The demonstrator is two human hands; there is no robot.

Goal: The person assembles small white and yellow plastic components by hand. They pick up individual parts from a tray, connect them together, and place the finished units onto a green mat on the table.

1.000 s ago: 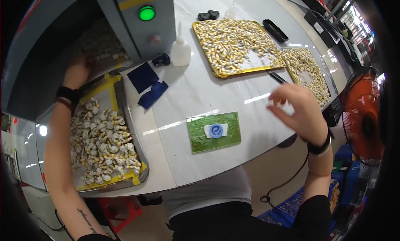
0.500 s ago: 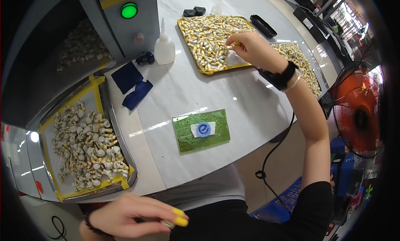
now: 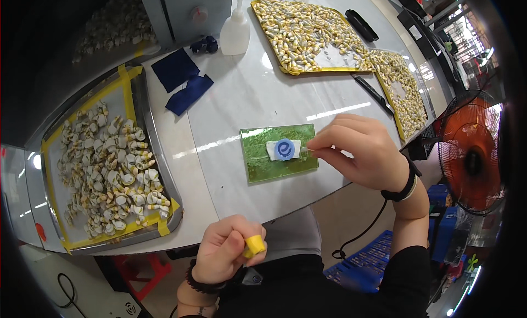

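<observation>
No words or numbers legible; the blue disc (image 3: 285, 149) bears a curled mark

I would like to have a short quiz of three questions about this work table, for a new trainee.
1. What colour is the flat plate beneath the white pad and the round blue piece?
2. True or false: the squeeze bottle stands upright on the table.
3. Which hand is nearer to the plate? A) left; B) right.

Key: 1. Green. 2. True. 3. B, the right hand.

R hand (image 3: 359, 150): off tray (image 3: 324, 70) → by grn plate (image 3: 258, 169), prob. w/ sm. pc. (image 3: 307, 149) | L hand (image 3: 228, 251): curled
</observation>
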